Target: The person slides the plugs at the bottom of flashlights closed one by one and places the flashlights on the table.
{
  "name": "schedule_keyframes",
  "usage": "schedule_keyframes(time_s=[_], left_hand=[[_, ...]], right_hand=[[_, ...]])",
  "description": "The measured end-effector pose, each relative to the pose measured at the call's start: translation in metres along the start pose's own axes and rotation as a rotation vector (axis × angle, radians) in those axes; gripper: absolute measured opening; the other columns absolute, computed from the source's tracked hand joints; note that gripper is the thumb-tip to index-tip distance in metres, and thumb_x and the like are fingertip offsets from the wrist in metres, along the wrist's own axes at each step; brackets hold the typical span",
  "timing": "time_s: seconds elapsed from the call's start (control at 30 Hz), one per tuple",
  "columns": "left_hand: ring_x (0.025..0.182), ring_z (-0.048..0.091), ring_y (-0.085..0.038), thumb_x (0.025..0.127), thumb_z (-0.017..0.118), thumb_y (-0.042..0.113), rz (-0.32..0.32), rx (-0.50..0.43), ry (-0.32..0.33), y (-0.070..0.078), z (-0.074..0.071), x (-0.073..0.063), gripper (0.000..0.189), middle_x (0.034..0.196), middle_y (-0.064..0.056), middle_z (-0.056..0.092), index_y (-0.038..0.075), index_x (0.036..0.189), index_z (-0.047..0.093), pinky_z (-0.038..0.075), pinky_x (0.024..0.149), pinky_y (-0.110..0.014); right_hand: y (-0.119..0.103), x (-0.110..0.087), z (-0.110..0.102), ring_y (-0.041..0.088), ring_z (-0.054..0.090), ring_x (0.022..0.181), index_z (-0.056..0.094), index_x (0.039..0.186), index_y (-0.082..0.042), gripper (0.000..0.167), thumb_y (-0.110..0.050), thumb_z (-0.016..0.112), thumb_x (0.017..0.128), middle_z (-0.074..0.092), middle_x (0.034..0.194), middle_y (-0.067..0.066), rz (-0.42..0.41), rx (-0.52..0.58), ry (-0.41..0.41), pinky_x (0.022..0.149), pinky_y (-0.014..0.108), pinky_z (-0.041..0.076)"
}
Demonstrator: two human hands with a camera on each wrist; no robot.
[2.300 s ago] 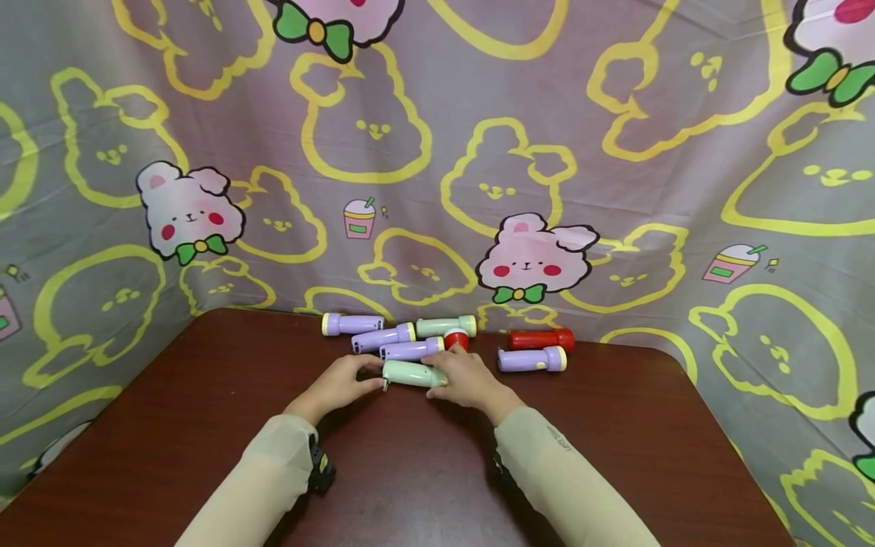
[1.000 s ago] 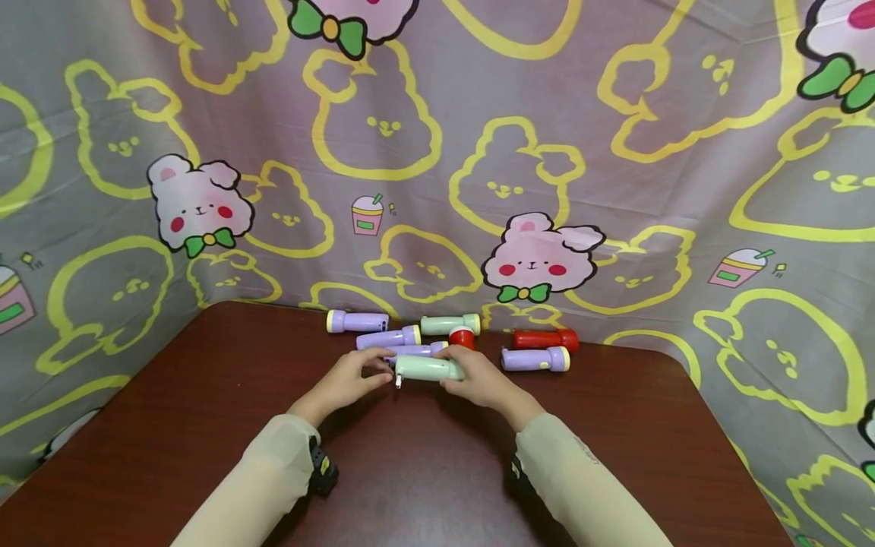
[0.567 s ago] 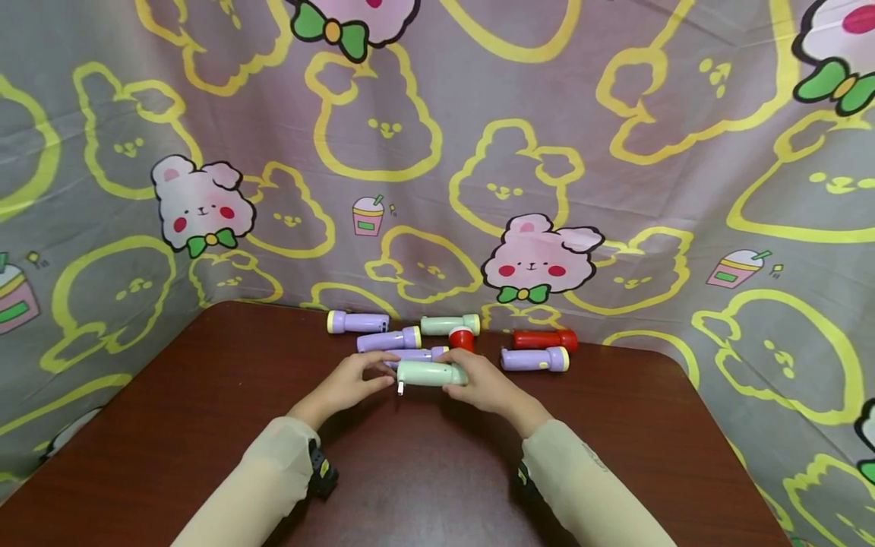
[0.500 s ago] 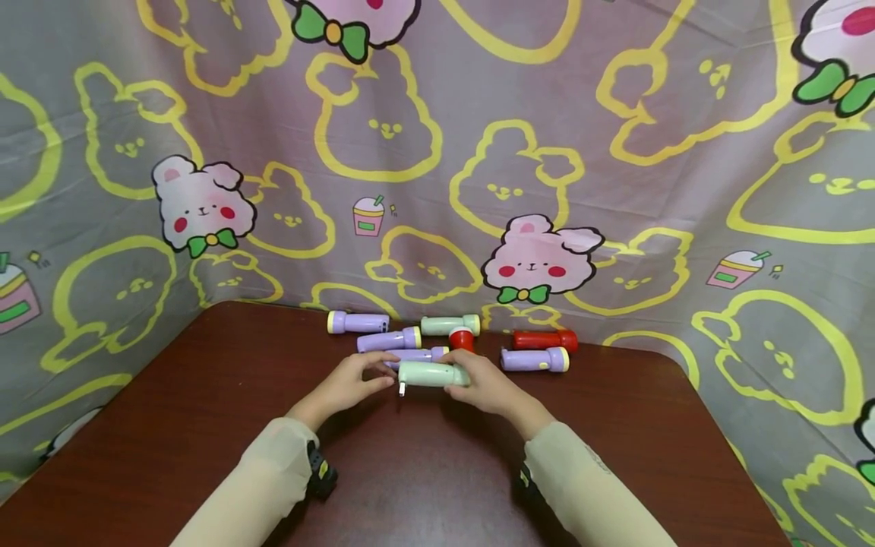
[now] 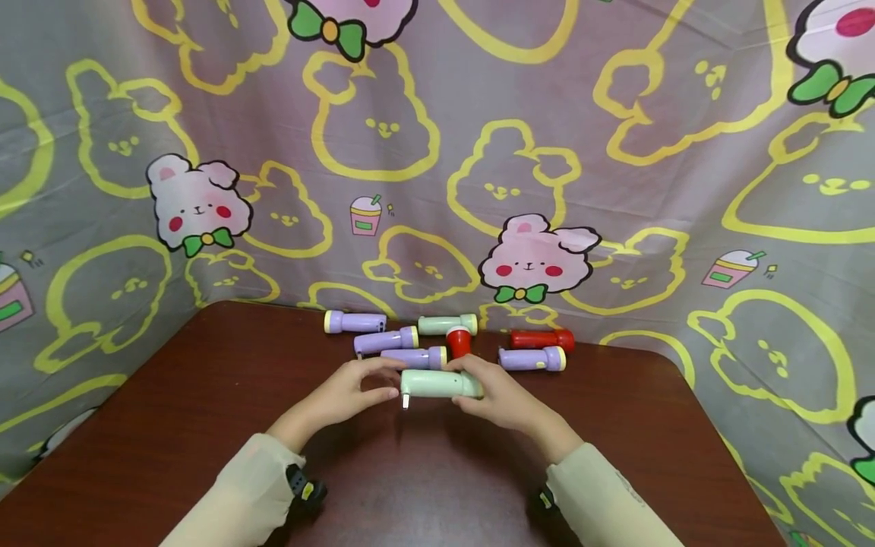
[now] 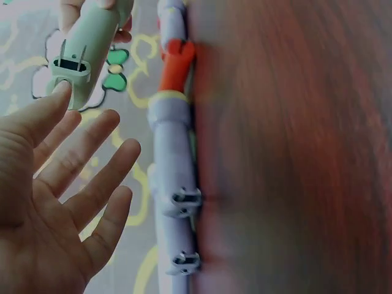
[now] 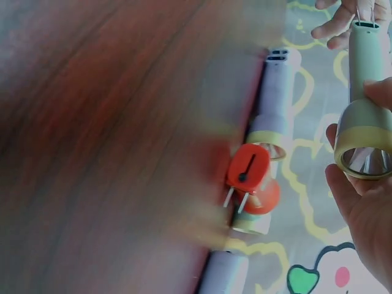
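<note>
A pale green flashlight (image 5: 437, 384) is held level above the table, its lamp end in my right hand (image 5: 504, 395). In the right wrist view, the fingers and thumb wrap round the flashlight's yellow-rimmed head (image 7: 367, 150). Two metal plug prongs (image 6: 72, 56) stand folded out from its tail end. My left hand (image 5: 345, 395) is beside that tail, fingers spread. In the left wrist view, the left thumb (image 6: 52, 101) lies right at the tail, just below the prongs, while the other fingers reach past it without curling round.
Behind the hands lie several purple flashlights (image 5: 386, 340), another green flashlight (image 5: 440, 325) and a red flashlight (image 5: 543, 339). One more red flashlight (image 5: 459, 342) points its lens end up-table. The brown table (image 5: 410, 486) meets a patterned cloth (image 5: 410, 205) at the back.
The green flashlight has risen from low over the table and come nearer to me, a little to the right, in my right hand. My left hand has moved along with its tail.
</note>
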State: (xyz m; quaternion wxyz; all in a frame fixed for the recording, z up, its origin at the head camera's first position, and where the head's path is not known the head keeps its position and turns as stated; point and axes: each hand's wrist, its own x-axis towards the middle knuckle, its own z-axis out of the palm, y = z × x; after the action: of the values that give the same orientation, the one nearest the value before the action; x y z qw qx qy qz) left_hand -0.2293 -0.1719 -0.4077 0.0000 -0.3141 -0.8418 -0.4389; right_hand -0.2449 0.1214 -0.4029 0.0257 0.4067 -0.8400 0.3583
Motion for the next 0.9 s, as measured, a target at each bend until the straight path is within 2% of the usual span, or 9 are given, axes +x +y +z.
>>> schedule_keyframes(time_s=[0.17,0.33,0.57,0.8,0.9], left_hand=[[0.107,0.068,-0.03,0.093,0.069,0.016,0.033,-0.038,0.006,0.014,0.002,-0.006,0.038,0.113,-0.006,0.073,0.006,0.129,0.063,0.052,0.096,-0.046],[0.109,0.068,-0.023,0.093,0.07,0.018,0.021,-0.058,0.0,0.024,0.006,-0.012,0.038,0.115,-0.003,0.073,0.01,0.13,0.064,0.051,0.098,-0.042],[0.108,0.068,-0.019,0.093,0.07,0.02,0.035,-0.093,0.003,0.034,0.012,-0.016,0.04,0.117,-0.005,0.073,0.009,0.131,0.063,0.051,0.097,-0.047],[0.106,0.067,-0.011,0.093,0.07,0.019,0.086,-0.113,-0.014,0.044,0.017,-0.018,0.041,0.115,-0.005,0.073,0.006,0.131,0.063,0.052,0.096,-0.032],[0.105,0.067,-0.01,0.093,0.07,0.019,0.096,-0.121,-0.012,0.046,0.019,-0.018,0.039,0.113,-0.002,0.074,0.008,0.13,0.064,0.052,0.094,-0.03]], right_hand=[[-0.009,-0.009,-0.005,0.014,0.056,0.097,0.058,0.124,-0.011,0.04,-0.009,0.074,0.087,0.063,0.113,0.002,-0.007,-0.001,-0.008,0.087,0.029,0.05],[-0.016,-0.016,-0.008,0.015,0.056,0.099,0.057,0.125,-0.013,0.041,-0.01,0.074,0.087,0.062,0.115,0.002,-0.001,0.016,-0.01,0.088,0.03,0.05],[-0.019,-0.025,-0.008,0.012,0.057,0.097,0.058,0.122,-0.016,0.043,-0.008,0.078,0.084,0.062,0.114,-0.001,-0.013,0.029,0.018,0.085,0.028,0.051],[-0.027,-0.036,-0.013,0.009,0.058,0.094,0.059,0.122,-0.017,0.047,-0.011,0.081,0.082,0.064,0.111,-0.004,-0.005,0.033,0.037,0.083,0.027,0.052],[-0.031,-0.039,-0.015,0.009,0.058,0.093,0.061,0.124,-0.017,0.047,-0.011,0.081,0.081,0.065,0.112,-0.004,-0.014,0.026,0.042,0.082,0.027,0.052]])
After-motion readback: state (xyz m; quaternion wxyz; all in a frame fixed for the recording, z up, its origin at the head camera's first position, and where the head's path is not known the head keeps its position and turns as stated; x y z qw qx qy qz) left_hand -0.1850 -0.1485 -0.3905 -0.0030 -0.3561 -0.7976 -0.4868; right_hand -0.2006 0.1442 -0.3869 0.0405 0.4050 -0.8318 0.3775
